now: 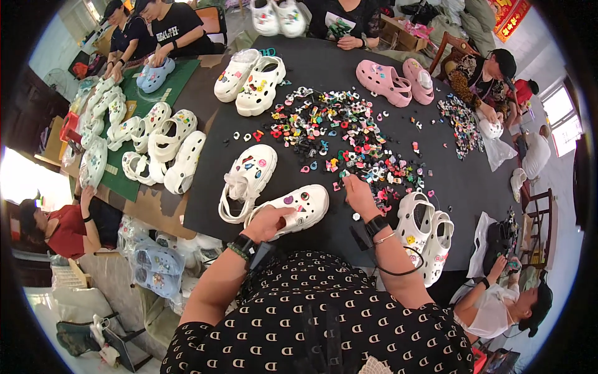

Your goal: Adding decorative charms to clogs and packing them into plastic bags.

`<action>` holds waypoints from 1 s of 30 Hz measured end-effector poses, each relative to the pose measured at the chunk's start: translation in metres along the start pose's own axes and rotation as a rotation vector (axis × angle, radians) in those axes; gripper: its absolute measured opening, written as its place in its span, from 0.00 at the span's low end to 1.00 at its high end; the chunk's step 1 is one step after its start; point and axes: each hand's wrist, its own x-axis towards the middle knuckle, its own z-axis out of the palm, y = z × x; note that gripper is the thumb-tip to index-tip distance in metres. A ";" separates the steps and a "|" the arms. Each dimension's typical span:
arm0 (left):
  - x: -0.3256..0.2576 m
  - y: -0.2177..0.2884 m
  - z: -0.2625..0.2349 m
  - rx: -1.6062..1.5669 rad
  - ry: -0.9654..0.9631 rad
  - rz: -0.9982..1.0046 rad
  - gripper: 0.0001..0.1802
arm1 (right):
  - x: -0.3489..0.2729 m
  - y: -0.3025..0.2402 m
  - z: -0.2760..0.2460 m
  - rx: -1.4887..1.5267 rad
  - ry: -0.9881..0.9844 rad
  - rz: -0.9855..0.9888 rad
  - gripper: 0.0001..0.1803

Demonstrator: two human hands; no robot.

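A red sign with gold markings is hanging far beyond the right hand. A brown carton is sitting beyond it. A clear plastic bag is lying to its right.

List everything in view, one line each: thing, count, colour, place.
black table: one, centre.
shoe charms: a large pile, mixed colours, table middle; a smaller pile at right.
white clog: one, in the left hand.
second white clog: one, just left of it.
white clog pair: two, right of the right wrist.
white clogs: two, far left of the table.
pink clogs: two, far right.
green mat: one, left, with many white clogs.
other people: several, seated around.
left hand: grips the white clog.
right hand: at the charm pile's near edge.
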 end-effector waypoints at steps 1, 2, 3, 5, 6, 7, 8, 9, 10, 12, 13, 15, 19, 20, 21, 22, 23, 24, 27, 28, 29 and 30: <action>0.004 -0.013 -0.013 0.059 -0.008 0.079 0.14 | -0.001 0.001 0.002 -0.136 0.090 -0.106 0.15; 0.005 -0.017 -0.015 0.123 -0.029 0.152 0.14 | -0.004 0.008 0.002 -0.276 0.191 -0.201 0.14; 0.005 -0.022 -0.017 0.123 -0.031 0.152 0.14 | -0.004 0.015 0.002 -0.226 0.183 -0.099 0.13; -0.007 -0.018 -0.012 -0.098 0.052 0.121 0.14 | -0.007 0.021 0.000 -0.302 0.159 -0.063 0.13; -0.015 -0.011 -0.010 -0.100 0.051 0.117 0.14 | -0.009 0.025 -0.001 -0.379 0.136 -0.029 0.14; -0.032 0.009 -0.001 -0.008 0.061 0.076 0.13 | -0.007 0.028 -0.005 -0.392 0.058 0.067 0.16; -0.044 0.018 0.001 0.075 0.083 0.043 0.12 | -0.004 0.020 -0.006 -0.392 0.048 0.062 0.16; -0.047 0.014 -0.002 0.116 0.188 0.056 0.13 | -0.003 0.012 -0.008 -0.423 0.059 0.047 0.16; -0.054 0.018 -0.004 0.110 0.196 0.057 0.13 | 0.001 0.002 -0.009 -0.454 0.070 0.030 0.16; -0.065 0.035 -0.004 0.324 0.355 0.121 0.15 | 0.012 -0.009 -0.010 -0.498 0.113 -0.006 0.16; -0.067 0.037 -0.007 0.367 0.407 0.262 0.15 | 0.019 -0.021 -0.008 -0.420 0.059 -0.054 0.17; -0.072 0.051 -0.005 0.552 0.591 0.500 0.13 | 0.027 -0.047 -0.001 -0.233 -0.032 -0.118 0.17; -0.059 0.070 -0.013 1.003 0.946 1.090 0.12 | 0.043 -0.091 0.023 -0.118 -0.187 -0.152 0.17; -0.054 0.066 -0.019 1.001 0.956 1.095 0.12 | 0.048 -0.101 0.027 -0.122 -0.222 -0.182 0.18; -0.051 0.060 -0.026 1.127 0.952 0.932 0.13 | 0.054 -0.106 0.034 -0.133 -0.233 -0.225 0.19; -0.050 0.054 -0.031 1.245 0.941 0.761 0.13 | 0.058 -0.114 0.041 -0.143 -0.246 -0.266 0.19; -0.050 0.050 -0.035 1.273 0.961 0.662 0.15 | 0.062 -0.122 0.044 -0.155 -0.277 -0.291 0.20; -0.047 0.044 -0.042 1.271 0.971 0.663 0.15 | 0.068 -0.129 0.050 -0.166 -0.284 -0.326 0.20; -0.042 0.035 -0.059 1.001 0.906 0.484 0.18 | 0.080 -0.143 0.066 -0.160 -0.319 -0.326 0.19; -0.039 0.036 -0.059 0.995 0.917 0.482 0.18 | 0.084 -0.148 0.071 -0.192 -0.353 -0.329 0.19; -0.035 0.037 -0.058 0.937 0.925 0.430 0.20 | 0.087 -0.153 0.077 -0.225 -0.389 -0.334 0.19; -0.031 0.037 -0.056 0.878 0.933 0.379 0.22 | 0.090 -0.157 0.083 -0.227 -0.398 -0.343 0.19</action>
